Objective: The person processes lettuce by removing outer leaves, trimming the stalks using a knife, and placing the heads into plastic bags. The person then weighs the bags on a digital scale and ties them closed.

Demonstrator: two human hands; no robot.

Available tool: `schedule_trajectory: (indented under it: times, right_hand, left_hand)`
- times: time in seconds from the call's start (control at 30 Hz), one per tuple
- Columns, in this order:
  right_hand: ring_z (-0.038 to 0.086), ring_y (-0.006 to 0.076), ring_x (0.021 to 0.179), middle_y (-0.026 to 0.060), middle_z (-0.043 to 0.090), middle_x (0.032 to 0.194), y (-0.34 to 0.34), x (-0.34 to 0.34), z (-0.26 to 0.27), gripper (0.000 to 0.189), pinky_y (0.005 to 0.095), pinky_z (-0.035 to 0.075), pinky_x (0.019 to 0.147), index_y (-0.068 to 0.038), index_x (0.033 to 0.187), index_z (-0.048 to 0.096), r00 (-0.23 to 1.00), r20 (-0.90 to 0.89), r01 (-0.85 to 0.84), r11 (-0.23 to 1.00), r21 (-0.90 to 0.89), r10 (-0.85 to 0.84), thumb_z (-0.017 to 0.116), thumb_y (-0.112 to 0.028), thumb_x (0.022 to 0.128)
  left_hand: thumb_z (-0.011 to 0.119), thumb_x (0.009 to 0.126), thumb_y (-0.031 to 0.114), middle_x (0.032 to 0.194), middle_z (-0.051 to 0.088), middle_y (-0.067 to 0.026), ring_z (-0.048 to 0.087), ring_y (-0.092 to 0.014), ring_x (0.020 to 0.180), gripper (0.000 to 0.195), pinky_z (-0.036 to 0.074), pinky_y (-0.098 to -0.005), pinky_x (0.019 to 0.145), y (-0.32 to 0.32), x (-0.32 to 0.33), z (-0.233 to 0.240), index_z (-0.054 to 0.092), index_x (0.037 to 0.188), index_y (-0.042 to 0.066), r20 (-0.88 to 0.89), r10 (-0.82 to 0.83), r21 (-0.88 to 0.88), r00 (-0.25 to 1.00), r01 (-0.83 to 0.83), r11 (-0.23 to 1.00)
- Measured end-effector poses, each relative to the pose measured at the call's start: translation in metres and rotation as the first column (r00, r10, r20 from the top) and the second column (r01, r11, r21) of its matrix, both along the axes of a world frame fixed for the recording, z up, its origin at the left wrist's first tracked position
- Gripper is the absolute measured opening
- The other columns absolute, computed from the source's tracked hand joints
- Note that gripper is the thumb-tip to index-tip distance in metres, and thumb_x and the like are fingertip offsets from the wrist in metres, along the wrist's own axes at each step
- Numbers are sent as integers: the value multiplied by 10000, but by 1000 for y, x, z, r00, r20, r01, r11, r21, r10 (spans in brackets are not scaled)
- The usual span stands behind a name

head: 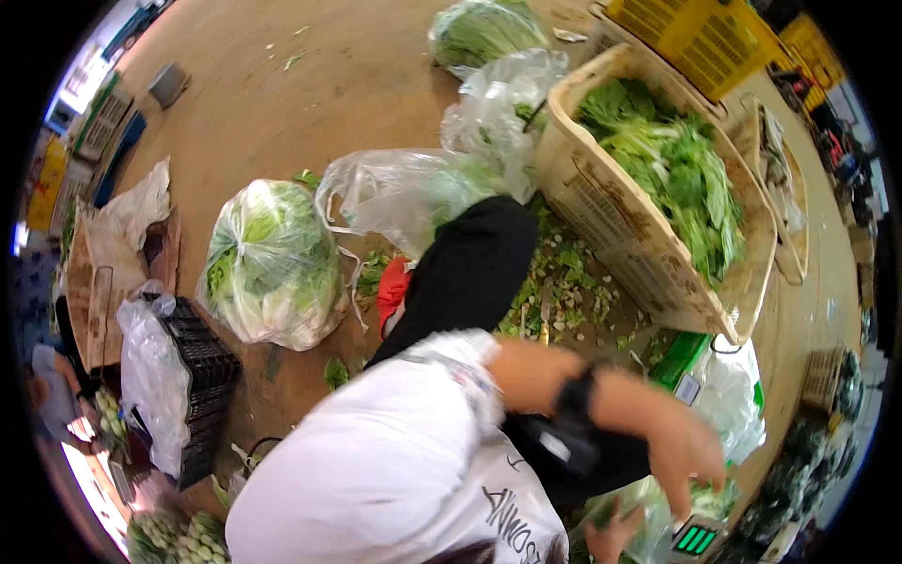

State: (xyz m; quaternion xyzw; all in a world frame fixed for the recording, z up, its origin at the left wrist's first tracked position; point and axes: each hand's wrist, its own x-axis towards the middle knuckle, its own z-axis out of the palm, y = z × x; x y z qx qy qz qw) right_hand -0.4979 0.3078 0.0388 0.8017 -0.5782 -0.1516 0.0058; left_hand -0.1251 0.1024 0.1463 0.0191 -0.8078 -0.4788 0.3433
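My left hand, with a black watch on its wrist, reaches across to the lower right. Its fingers hang apart, blurred, with nothing seen in them. Below it, a clear plastic bag of leafy greens sits beside a scale with a lit green display. At the bottom edge my right hand is partly in view against this bag; whether it grips the plastic cannot be made out. Nearby are a green box and white plastic bags.
A large dirty plastic crate holds loose greens. A knife lies among leaf scraps. Tied bags of vegetables and a half-filled bag rest on the floor. Black crates stand left; a person is beyond.
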Motion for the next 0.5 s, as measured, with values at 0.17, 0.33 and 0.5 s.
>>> schedule_trajectory:
  times: [0.17, 0.33, 0.5]
  right_hand:
    - [502, 263, 944, 168, 548, 1053, -10, 27, 101, 384, 388, 390, 729, -79, 1167, 521, 970, -13, 243, 970, -12, -243, 541, -259, 829]
    - [606, 187, 774, 134, 639, 906, -92, 79, 162, 261, 335, 462, 565, -123, 1111, 582, 973, 135, 196, 979, -47, -188, 478, -248, 907]
    - [584, 205, 862, 122, 611, 925, -272, 264, 106, 262, 328, 456, 795, 40, 1053, 544, 501, 795, -76, 898, 432, -340, 492, -152, 883]
  left_hand:
    - [524, 884, 203, 861, 653, -71, 608, -139, 771, 238, 490, -260, 719, -5, 290, -54, 623, 975, 6, 348, 929, 113, 124, -989, 90]
    - [548, 797, 286, 861, 640, -123, 571, -222, 792, 309, 451, -368, 717, 18, 378, -279, 645, 948, 35, 745, 595, 64, 301, -921, 385]
    - [589, 796, 255, 1119, 565, -150, 500, -238, 830, 464, 448, -344, 776, 10, 267, -316, 512, 1189, 20, 810, -298, 585, 505, -663, 467]
